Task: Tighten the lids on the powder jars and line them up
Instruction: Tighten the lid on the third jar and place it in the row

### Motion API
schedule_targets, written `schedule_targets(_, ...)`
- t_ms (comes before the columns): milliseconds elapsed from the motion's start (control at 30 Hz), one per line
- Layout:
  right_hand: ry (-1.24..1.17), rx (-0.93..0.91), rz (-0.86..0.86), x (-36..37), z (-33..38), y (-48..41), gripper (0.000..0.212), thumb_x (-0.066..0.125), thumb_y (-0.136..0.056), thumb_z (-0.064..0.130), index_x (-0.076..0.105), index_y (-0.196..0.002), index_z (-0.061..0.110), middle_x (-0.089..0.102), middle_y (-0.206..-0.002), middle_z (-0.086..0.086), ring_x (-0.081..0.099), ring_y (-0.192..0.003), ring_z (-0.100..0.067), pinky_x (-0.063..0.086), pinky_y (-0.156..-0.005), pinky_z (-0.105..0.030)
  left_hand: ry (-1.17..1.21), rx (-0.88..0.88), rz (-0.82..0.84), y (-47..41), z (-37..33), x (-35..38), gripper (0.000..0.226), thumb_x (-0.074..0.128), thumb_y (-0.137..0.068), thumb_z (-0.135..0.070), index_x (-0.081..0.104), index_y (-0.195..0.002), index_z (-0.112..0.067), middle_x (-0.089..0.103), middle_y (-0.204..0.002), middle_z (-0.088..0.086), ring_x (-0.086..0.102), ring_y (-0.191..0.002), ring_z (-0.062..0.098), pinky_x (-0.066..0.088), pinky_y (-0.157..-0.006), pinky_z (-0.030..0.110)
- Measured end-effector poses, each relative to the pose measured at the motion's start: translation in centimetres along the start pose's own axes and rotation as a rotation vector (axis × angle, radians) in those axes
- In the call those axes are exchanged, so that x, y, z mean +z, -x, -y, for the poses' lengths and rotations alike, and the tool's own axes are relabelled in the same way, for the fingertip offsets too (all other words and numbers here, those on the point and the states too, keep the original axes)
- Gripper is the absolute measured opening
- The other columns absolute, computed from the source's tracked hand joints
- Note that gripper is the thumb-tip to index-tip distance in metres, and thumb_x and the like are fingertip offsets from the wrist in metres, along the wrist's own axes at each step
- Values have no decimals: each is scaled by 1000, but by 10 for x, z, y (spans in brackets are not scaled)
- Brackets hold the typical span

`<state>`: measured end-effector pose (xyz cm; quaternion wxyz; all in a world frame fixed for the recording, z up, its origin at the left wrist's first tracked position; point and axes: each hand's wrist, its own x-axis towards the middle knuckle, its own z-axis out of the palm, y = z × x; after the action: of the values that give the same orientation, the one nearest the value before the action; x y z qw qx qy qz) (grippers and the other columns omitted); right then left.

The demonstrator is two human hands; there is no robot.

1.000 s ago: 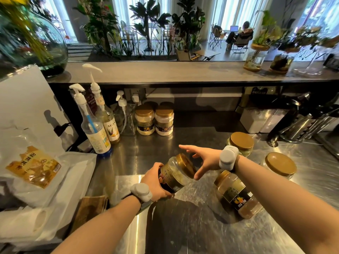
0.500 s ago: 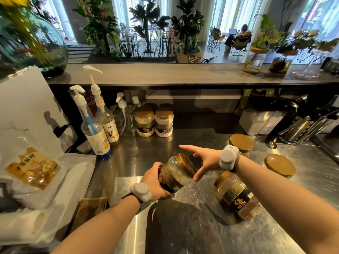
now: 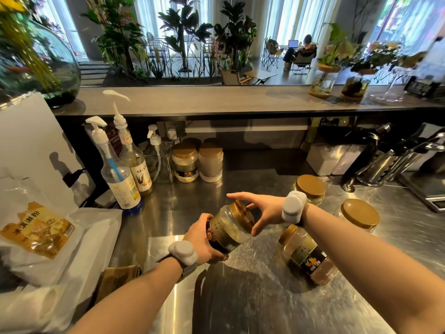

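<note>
Two finished jars (image 3: pixel 197 162) stand side by side at the counter's (image 3: pixel 240 184) back edge, left of centre. The left hand (image 3: pixel 204 239) grips the held jar (image 3: pixel 231 229) by its body, tilted, above the counter's middle. The right hand (image 3: pixel 262 210) is spread wide at the gold lid (image 3: pixel 240 214) (contact uncertain). Recommendation: seat palm squarely, close fingers around the rim, twist while the left hand braces. Three jars wait right.
</note>
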<state>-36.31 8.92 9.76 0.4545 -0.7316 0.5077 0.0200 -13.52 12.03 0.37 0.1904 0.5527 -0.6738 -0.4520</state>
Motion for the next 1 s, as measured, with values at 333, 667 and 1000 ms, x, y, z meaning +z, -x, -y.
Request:
schedule_targets(333,-67,27,-87,17,3,-4,96,75,-78,32,11,-149,41,23,-155,8,28,-139,-16,33,-112,-40,32,12,23,-6,17,-7,85,91,-52,-23,36,-116,-37,54,-114,-10,58,-101,15,51,-55,12)
schedule_targets(667,-143,66,-88,23,0,-9,96,75,-78,33,12,-150,38,24,-156,6,27,-140,-16,33,-110,-35,32,12,31,-3,29,-4,93,94,-45,-24,39,-120,-29,57,-105,-14,58,-97,10,53,-73,20)
schedule_targets(1000,-118,96,-67,12,-22,-20,81,63,-81,52,18,-148,38,37,-148,2,43,-133,-22,44,-102,-34,27,-52,-12,-2,15,5,93,93,-41,-29,39,-116,-36,59,-106,-9,65,-95,17,62,-63,37)
